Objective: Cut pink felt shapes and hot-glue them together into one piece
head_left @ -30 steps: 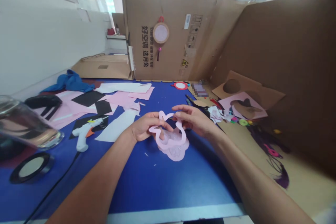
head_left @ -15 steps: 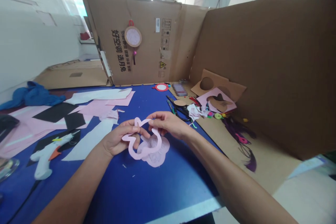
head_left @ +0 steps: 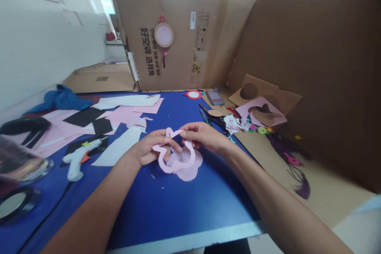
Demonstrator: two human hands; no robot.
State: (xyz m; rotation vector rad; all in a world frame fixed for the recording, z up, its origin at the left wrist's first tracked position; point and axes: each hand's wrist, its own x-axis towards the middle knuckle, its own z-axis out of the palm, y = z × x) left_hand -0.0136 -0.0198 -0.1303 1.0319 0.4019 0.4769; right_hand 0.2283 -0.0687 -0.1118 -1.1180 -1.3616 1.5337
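Both hands hold a thin pink paper outline (head_left: 190, 158) with a wavy, cloud-like edge, above the blue table (head_left: 175, 210). My left hand (head_left: 153, 147) pinches its left side, with some fingers reaching inside the outline. My right hand (head_left: 201, 137) grips the top edge between thumb and fingers. Just below and behind the outline lies a pink scalloped paper shape (head_left: 190, 173) with a greyish patterned middle, partly hidden by the outline and the fingers.
A white glue gun (head_left: 75, 160), black, pink and white paper sheets (head_left: 122, 143) and a tape roll (head_left: 18, 204) lie left. Pens, scraps, purple tassels (head_left: 302, 186) and cardboard cut-outs (head_left: 268, 89) lie right. A cardboard wall (head_left: 184, 63) stands behind.
The camera view has shifted, so the scene sits farther right and slightly higher, with more of the left side showing. Both hands keep hold of the pink outline in nearly the same pose.
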